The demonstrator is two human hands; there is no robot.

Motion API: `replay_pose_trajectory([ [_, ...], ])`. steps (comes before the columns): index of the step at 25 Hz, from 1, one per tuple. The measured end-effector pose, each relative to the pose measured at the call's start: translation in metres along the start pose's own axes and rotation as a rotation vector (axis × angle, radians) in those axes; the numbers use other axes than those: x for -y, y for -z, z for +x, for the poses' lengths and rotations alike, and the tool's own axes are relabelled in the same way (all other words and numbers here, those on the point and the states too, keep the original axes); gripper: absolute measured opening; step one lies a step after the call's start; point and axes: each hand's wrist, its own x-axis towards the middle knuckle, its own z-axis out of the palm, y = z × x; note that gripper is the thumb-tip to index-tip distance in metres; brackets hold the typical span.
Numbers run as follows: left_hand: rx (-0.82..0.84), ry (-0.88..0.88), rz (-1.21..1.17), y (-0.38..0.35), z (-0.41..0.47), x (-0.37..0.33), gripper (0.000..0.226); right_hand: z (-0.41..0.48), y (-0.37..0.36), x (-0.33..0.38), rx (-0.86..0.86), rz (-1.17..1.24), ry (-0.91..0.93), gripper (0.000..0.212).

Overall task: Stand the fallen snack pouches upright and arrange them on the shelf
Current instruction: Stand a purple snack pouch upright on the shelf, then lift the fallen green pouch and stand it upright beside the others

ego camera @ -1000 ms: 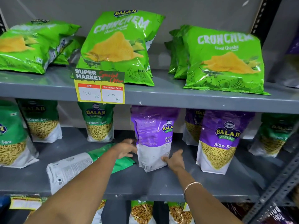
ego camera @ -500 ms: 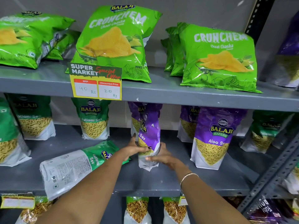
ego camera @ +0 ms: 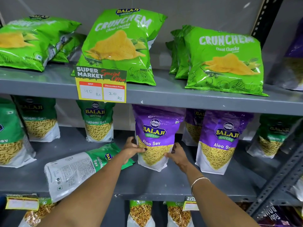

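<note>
A purple Aloo Sev pouch (ego camera: 155, 128) stands upright in the middle of the grey middle shelf (ego camera: 164, 182), front label facing me. My left hand (ego camera: 132, 149) grips its lower left edge and my right hand (ego camera: 177, 154) grips its lower right edge. Left of it a green Ratlami Sev pouch (ego camera: 77, 169) lies flat on its face, back label up, partly under my left forearm. A second purple Aloo Sev pouch (ego camera: 220, 141) stands upright to the right, with another purple pouch (ego camera: 192, 126) behind.
Green Ratlami Sev pouches (ego camera: 99, 123) stand at the back left and far right (ego camera: 272, 138). Green Crunchem chip bags (ego camera: 119, 46) fill the upper shelf, with a yellow price tag (ego camera: 100, 86) on its edge. A perforated metal upright (ego camera: 278, 182) is at the right.
The purple pouch between my hands has been turned round from its back, through edge-on, to face front. Both hands stayed on its lower sides.
</note>
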Motion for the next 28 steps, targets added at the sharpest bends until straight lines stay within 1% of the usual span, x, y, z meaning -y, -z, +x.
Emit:
replay_pose_trajectory([
  [1,0.001,-0.009,0.025,-0.001,0.001,0.002,0.071,0.001,0.0,0.0,-0.032,-0.008,0.003,0.038],
  [3,-0.065,-0.023,0.094,-0.001,0.004,0.006,0.057,0.001,0.001,0.0,-0.013,0.034,0.013,0.035],
  [5,-0.113,-0.008,0.085,0.0,0.004,0.008,0.038,-0.004,0.002,0.005,0.076,0.127,0.006,0.037],
  [6,-0.113,-0.001,0.064,-0.001,0.003,0.009,0.032,-0.005,0.002,0.007,0.12,0.156,0.008,0.037],
  [8,-0.114,-0.002,0.021,-0.002,0.003,0.011,0.036,-0.006,0.0,0.009,0.18,0.176,0.047,0.032],
  [10,-0.112,-0.022,0.006,-0.005,-0.001,0.01,0.041,-0.005,-0.003,0.01,0.194,0.177,0.096,0.037],
  [13,-0.088,-0.013,0.022,-0.005,-0.007,0.006,0.036,-0.006,-0.001,0.013,0.197,0.175,0.08,0.036],
  [14,-0.086,-0.02,0.044,-0.003,-0.009,0.005,0.037,-0.009,0.0,0.016,0.222,0.168,0.053,0.033],
  [15,-0.091,-0.024,0.084,0.001,-0.012,0.005,0.044,-0.008,0.002,0.016,0.233,0.125,-0.01,0.03],
  [17,-0.135,-0.037,0.203,0.015,-0.018,0.006,0.061,-0.008,0.005,0.015,0.27,-0.067,-0.187,0.019],
  [18,-0.17,-0.045,0.279,0.029,-0.021,0.006,0.064,-0.008,0.005,0.014,0.285,-0.176,-0.31,0.018],
  [19,-0.194,-0.041,0.369,0.046,-0.025,0.007,0.064,-0.004,0.005,0.01,0.3,-0.277,-0.428,0.022],
  [20,-0.215,-0.021,0.454,0.067,-0.027,0.009,0.064,-0.004,0.002,0.01,0.317,-0.314,-0.533,0.024],
  [22,-0.246,0.022,0.675,0.119,-0.024,0.02,0.066,-0.012,-0.016,0.014,0.384,-0.316,-0.67,0.028],
  [23,-0.249,0.05,0.768,0.148,-0.025,0.024,0.066,-0.016,-0.035,0.015,0.433,-0.334,-0.707,0.032],
  [24,-0.235,0.084,0.836,0.175,-0.025,0.03,0.062,-0.024,-0.057,0.02,0.481,-0.353,-0.725,0.037],
  [25,-0.218,0.09,0.851,0.198,-0.027,0.033,0.051,-0.031,-0.083,0.024,0.499,-0.371,-0.74,0.042],
  [26,-0.173,0.131,0.823,0.222,-0.026,0.041,0.035,-0.04,-0.112,0.027,0.474,-0.354,-0.734,0.045],
  [27,-0.085,0.148,0.806,0.242,-0.027,0.047,0.023,-0.049,-0.138,0.03,0.428,-0.3,-0.714,0.047],
  [28,0.0,0.182,0.725,0.258,-0.025,0.054,0.024,-0.057,-0.166,0.031,0.381,-0.218,-0.695,0.049],
])
